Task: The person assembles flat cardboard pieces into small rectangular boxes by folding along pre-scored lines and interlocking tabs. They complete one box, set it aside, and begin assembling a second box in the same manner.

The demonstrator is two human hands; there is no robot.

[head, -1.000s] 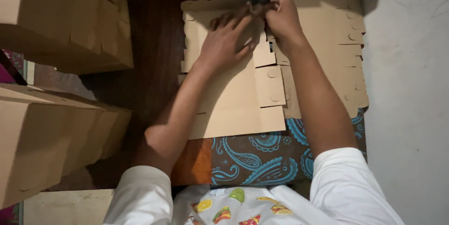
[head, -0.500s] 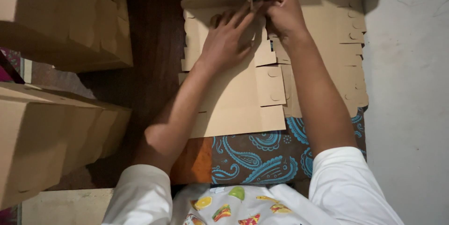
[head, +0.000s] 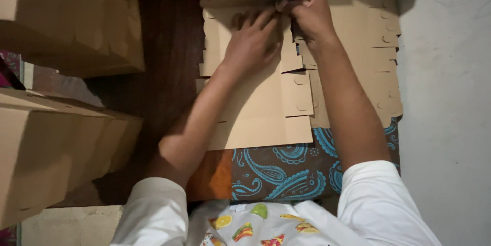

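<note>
A dark wooden floor [head: 169, 67] carries a blue paisley cloth [head: 286, 172], with a pale wall or slab [head: 450, 123] along the right. Two folded-up brown boxes stand at the left, one at the top [head: 71, 16] and one lower down [head: 56, 149]. On the cloth lies one flat cardboard sheet [head: 266, 118] on top of a stack of more sheets [head: 358, 46]; how many I cannot tell. The top sheet is plain brown, cut with side flaps, round tabs and a wavy far edge. The left hand [head: 250, 46] lies spread, pressing the sheet down. The right hand [head: 307, 13] pinches a flap at the sheet's far edge between fingertips.
</note>
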